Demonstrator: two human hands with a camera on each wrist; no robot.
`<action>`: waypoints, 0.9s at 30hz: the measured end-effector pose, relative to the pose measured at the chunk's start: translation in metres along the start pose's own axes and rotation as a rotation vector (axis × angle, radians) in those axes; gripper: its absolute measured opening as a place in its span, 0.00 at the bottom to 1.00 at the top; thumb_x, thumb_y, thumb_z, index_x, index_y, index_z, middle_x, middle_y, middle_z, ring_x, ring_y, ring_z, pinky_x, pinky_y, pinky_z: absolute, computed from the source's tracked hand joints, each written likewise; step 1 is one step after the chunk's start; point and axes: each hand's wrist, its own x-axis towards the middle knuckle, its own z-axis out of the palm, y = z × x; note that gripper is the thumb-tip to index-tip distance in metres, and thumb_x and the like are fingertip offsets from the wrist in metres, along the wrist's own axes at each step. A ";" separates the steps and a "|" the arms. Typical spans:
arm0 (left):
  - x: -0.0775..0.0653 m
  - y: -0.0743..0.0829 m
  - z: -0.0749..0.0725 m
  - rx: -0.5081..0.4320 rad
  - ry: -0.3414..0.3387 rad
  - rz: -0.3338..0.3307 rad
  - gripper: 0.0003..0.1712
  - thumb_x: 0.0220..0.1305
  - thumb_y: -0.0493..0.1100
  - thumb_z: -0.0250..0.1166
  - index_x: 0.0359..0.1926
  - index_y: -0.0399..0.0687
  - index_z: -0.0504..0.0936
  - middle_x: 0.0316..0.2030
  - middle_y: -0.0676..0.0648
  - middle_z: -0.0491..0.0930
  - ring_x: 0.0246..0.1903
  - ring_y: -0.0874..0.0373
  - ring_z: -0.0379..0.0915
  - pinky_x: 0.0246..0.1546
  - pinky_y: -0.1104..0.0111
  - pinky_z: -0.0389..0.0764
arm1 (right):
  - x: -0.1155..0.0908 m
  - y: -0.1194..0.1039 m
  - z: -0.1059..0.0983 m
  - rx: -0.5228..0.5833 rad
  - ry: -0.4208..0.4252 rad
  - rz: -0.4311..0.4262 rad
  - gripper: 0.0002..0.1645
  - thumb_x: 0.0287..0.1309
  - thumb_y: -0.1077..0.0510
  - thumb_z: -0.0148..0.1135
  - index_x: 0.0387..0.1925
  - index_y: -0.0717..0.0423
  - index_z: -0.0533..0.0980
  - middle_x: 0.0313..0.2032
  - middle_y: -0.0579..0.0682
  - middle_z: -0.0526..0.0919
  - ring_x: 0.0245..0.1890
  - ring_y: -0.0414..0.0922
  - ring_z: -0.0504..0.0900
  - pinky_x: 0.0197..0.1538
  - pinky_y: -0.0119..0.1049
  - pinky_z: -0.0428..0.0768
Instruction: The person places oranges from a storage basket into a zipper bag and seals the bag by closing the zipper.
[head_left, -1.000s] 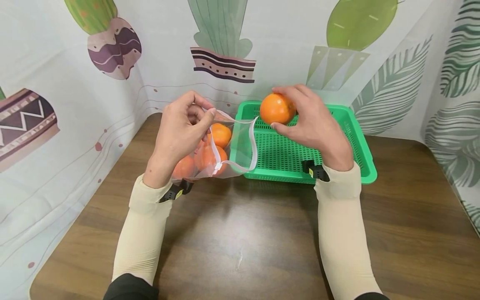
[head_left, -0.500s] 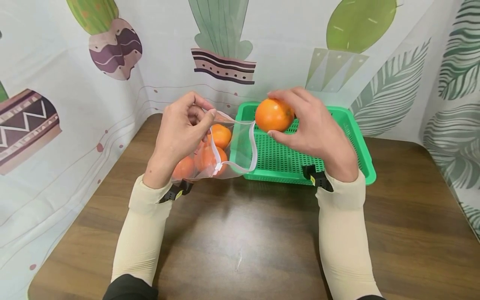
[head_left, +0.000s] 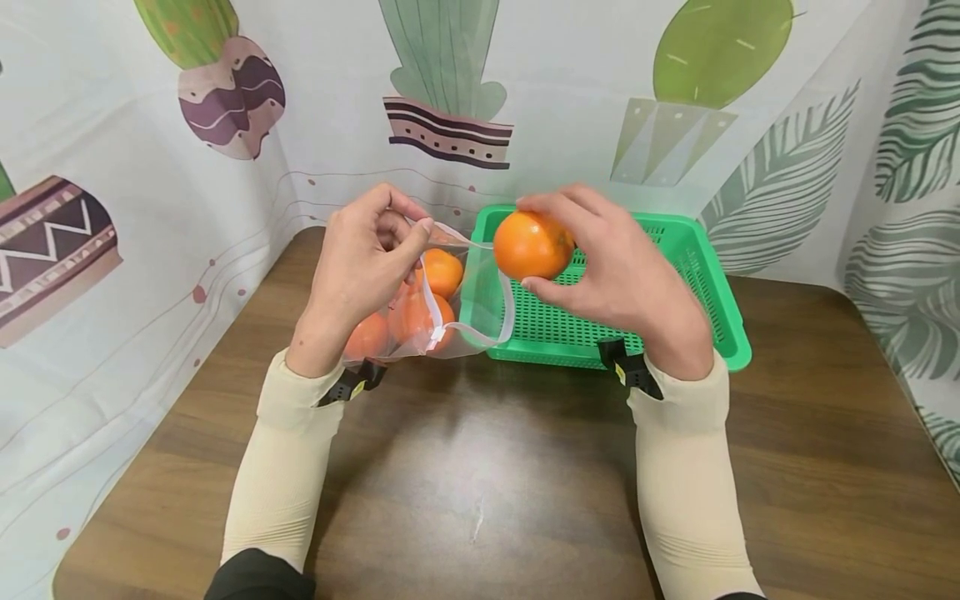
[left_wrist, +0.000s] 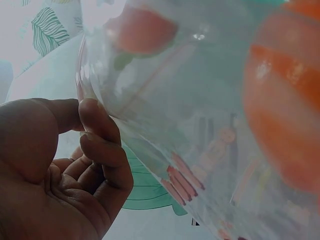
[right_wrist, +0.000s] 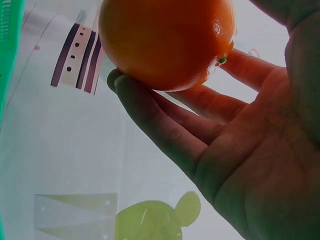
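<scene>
A clear zip bag [head_left: 483, 304] with a white zip edge hangs from my left hand [head_left: 367, 254], whose thumb and forefinger pinch its rim. Several oranges [head_left: 441, 273] show through the bag's plastic. In the left wrist view the pinched bag edge [left_wrist: 82, 75] lies between thumb and finger. My right hand [head_left: 618, 258] holds one orange [head_left: 531, 245] between thumb and fingers, right at the bag's open mouth. The right wrist view shows that orange [right_wrist: 167, 42] with a small green stem spot, fingers curved under it.
A green plastic basket [head_left: 731, 337] with a perforated bottom stands behind the hands, partly under the bag and the right hand. All stands on a brown wooden table [head_left: 480, 467]. A cloth [head_left: 570, 67] printed with cacti hangs at the back and sides.
My right hand has carried the orange left and slightly down, from above the basket to the mouth of the bag. The left hand and bag have stayed in place.
</scene>
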 end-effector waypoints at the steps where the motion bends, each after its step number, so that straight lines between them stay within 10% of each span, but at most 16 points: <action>1: 0.000 -0.001 0.000 0.003 0.001 0.001 0.06 0.73 0.39 0.67 0.45 0.42 0.82 0.19 0.47 0.81 0.13 0.52 0.75 0.12 0.72 0.67 | 0.000 -0.002 0.000 0.001 -0.004 -0.005 0.40 0.53 0.56 0.82 0.67 0.52 0.77 0.59 0.52 0.80 0.57 0.50 0.78 0.57 0.51 0.82; 27: 0.000 0.000 0.000 -0.001 -0.001 0.011 0.06 0.73 0.40 0.67 0.45 0.42 0.82 0.18 0.48 0.81 0.13 0.53 0.74 0.12 0.72 0.68 | 0.003 -0.028 0.023 0.030 -0.127 -0.106 0.37 0.53 0.56 0.80 0.65 0.49 0.79 0.58 0.45 0.79 0.52 0.43 0.81 0.54 0.39 0.83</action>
